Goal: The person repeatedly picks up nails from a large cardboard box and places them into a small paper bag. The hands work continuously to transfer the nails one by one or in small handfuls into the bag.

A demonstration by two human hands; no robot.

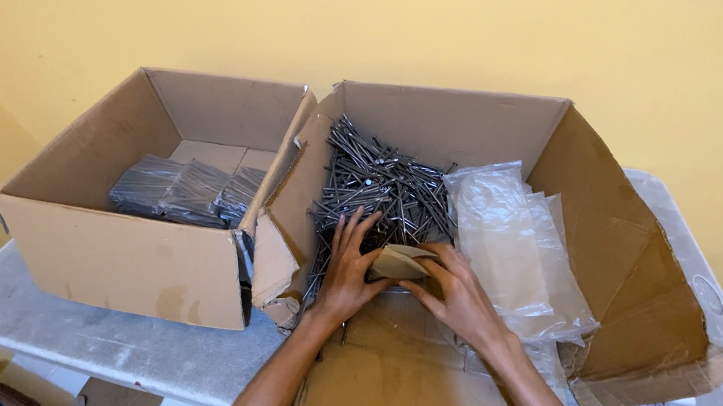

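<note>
Both forearms come up from 6 o'clock and meet near the middle of the view. The left hand (347,270) lies palm down with its fingers spread flat on the pile of nails (379,191), its thumb pressed to the left edge of a small folded piece of brown cardboard (398,261). The right hand (455,296) is curled over, fingers and thumb pinching the same piece from the right, so the cardboard is held between the two hands, at the near edge of the nails.

The nails, too many to count, fill the back left of the torn open box (628,272), toward 12 o'clock from the hands. At 3 o'clock from them lies a stack of clear plastic bags (507,239); their number cannot be told. A second box (120,254) stands at 9 o'clock, holding about three dark packed bundles (184,191). Both boxes rest on one grey table (114,343).
</note>
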